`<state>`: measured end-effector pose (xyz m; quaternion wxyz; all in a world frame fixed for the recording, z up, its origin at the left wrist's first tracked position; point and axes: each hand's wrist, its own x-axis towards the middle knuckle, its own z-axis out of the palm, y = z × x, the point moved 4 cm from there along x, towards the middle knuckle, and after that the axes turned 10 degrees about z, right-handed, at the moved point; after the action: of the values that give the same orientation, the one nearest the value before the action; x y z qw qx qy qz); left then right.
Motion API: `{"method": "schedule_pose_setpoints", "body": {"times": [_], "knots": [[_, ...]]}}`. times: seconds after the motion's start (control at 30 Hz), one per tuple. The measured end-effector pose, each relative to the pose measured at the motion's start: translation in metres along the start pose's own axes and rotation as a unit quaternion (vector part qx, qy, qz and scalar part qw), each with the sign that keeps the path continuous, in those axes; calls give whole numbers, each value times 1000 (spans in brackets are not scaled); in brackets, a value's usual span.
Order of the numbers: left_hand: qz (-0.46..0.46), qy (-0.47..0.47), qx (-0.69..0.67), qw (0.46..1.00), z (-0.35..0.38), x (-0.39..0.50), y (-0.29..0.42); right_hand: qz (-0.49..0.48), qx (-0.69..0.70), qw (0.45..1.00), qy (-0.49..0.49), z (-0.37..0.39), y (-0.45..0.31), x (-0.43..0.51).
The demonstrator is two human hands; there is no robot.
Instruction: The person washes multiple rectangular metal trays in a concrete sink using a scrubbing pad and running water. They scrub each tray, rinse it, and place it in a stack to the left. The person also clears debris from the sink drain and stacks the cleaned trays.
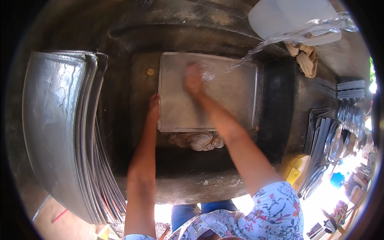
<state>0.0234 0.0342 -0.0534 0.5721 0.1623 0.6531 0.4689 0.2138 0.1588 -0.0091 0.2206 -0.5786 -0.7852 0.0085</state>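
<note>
A rectangular metal baking tray (229,99) lies in a dark concrete sink basin (277,99). My left hand (154,105) grips the tray's left rim; the fingers beyond the rim are hidden. Over the upper left part of the tray is my right hand (194,78), blurred by motion. Whether it holds anything is not visible. A stream of water (255,54) falls from the upper right onto the tray, splashing beside my right hand. Below the tray's near edge, a crumpled wet cloth (205,141) sticks out.
Several large metal trays (51,120) stand stacked upright at the left. A white plastic container (291,18) and a beige cloth (307,61) sit at the upper right. Along the right are a yellow plastic container (295,168), metal pans (333,144) and racked metalware (351,90).
</note>
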Motion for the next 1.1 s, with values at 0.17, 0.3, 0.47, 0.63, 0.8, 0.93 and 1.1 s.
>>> {"method": "schedule_pose_setpoints", "body": {"times": [0.17, 0.3, 0.47, 0.63, 0.8, 0.93, 1.1], "knots": [[71, 75, 117, 988, 4, -12, 14, -126, 180, 974, -53, -35, -59, -75], [70, 79, 145, 984, 6, -20, 21, 17, -151, 986, -63, -97, 96, -79], [94, 105, 162, 977, 11, -17, 21, 225, -34, 974, -17, -105, 99, -52], [60, 99, 212, 970, 13, -23, 22, -39, 87, 995, 6, -85, -7, -39], [114, 76, 309, 941, 13, -28, 30, 166, -12, 986, -15, -93, 71, -43], [171, 123, 383, 899, 15, -28, 30, -5, 32, 999, -35, -85, 64, -51], [106, 87, 390, 910, 13, -25, 26, 92, 28, 995, -30, -85, 45, -43]]}}
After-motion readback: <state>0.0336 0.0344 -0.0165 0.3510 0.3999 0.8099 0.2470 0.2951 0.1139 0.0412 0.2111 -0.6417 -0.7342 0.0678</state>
